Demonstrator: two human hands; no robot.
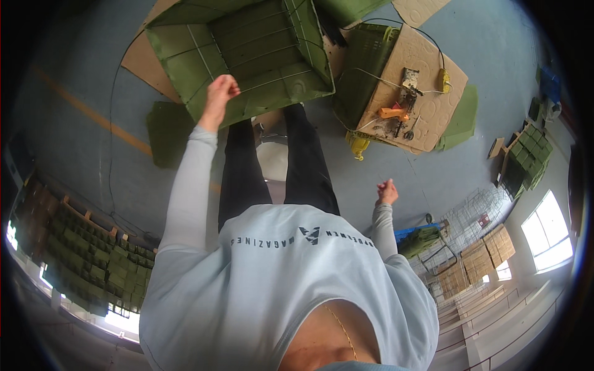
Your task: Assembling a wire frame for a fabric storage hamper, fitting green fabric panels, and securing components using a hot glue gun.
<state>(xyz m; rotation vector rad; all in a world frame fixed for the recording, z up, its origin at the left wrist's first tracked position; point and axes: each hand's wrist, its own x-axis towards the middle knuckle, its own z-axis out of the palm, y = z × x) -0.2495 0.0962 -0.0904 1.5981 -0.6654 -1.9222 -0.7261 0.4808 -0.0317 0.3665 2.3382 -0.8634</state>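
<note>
Head view, looking straight down the person's body to the floor. The left hand (221, 93) reaches far forward, its fingers (230, 83) clenched on the near rim of a green crate (247, 55). The crate is a large open-topped rectangular box lying on the blue floor (74, 123) at the far centre, partly on a cardboard sheet (145, 62). Its long axis runs left to right, slightly skewed, and its opening faces up toward the camera. The walls and base are dull olive green, ribbed, with thin pale lines crossing the inside.

The right hand (387, 191) hangs free at the person's side, well apart from the crate, fingers loosely curled and grasping nothing.

To the right of the crate a second cardboard panel (427, 105) carries small tools (399, 114) and a yellow cable (443, 79). Stacked green crates (93, 260) line the near left.
</note>
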